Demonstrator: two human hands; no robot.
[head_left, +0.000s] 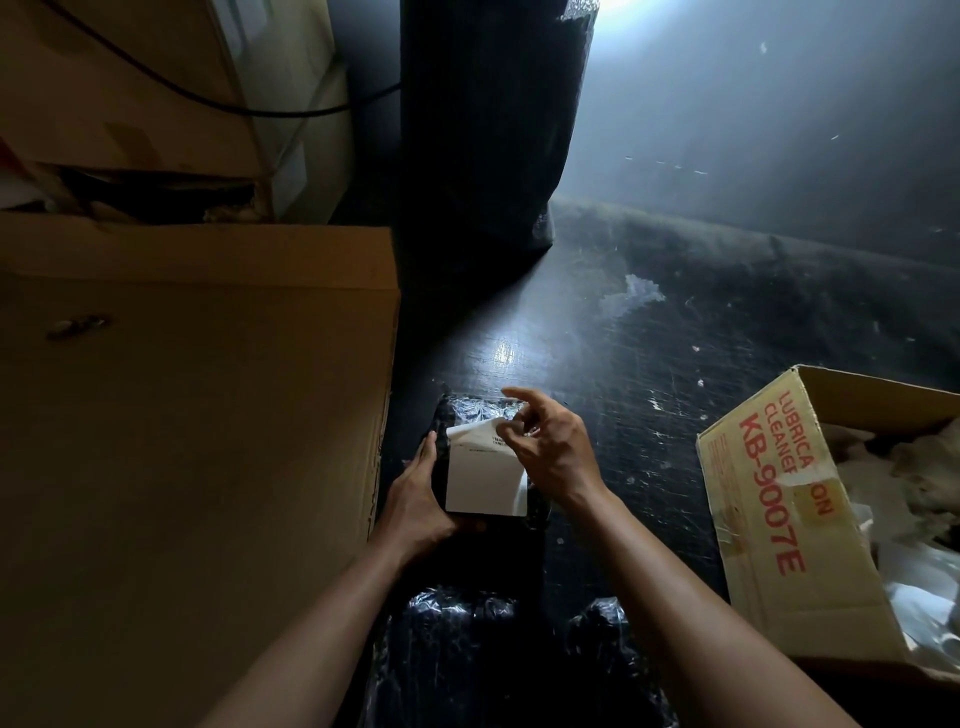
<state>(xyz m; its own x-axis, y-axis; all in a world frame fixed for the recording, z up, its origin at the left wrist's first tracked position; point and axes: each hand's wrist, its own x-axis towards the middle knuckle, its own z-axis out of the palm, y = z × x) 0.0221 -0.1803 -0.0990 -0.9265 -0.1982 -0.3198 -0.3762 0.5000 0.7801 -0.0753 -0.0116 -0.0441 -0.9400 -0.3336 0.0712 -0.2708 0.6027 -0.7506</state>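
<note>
A small black parcel wrapped in shiny plastic (470, 415) lies in front of me on the dark floor, with a white label (483, 480) across its top. The label's far edge curls upward. My left hand (421, 493) grips the parcel's near left corner, thumb on the label's lower edge. My right hand (545, 447) hovers over the parcel's right side, its thumb and a finger pinching the label's lifted far corner while the index finger points away.
A large closed cardboard box (192, 415) fills the left. An open box printed KB-9007E (779, 499), stuffed with white wrapping, stands at right. A tall black wrapped bundle (483, 130) rises ahead. More black plastic-wrapped items (467, 649) lie between my forearms.
</note>
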